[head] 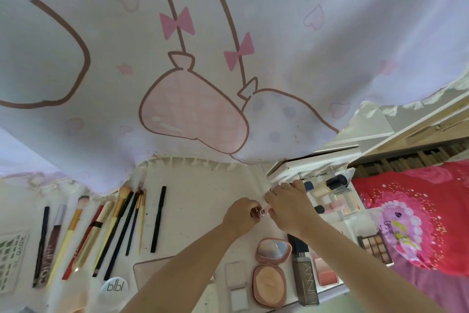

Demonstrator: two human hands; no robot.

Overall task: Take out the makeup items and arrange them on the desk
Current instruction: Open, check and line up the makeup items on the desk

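A pale curtain (pixel 228 46) printed with pink bows hangs over your white counter (pixel 193 185). At the right stands a clear acrylic organiser (pixel 340 198) with bottles lying in it. A row of brushes and pencils (pixel 101 231) lies at the left; an open pink powder compact (pixel 270 269) and a dark foundation bottle (pixel 304 277) sit near you. Your left hand (pixel 241 216) and right hand (pixel 289 208) meet between these, each grip pinched on one end of a small red and pink lip tube (pixel 260 212), held just above the counter.
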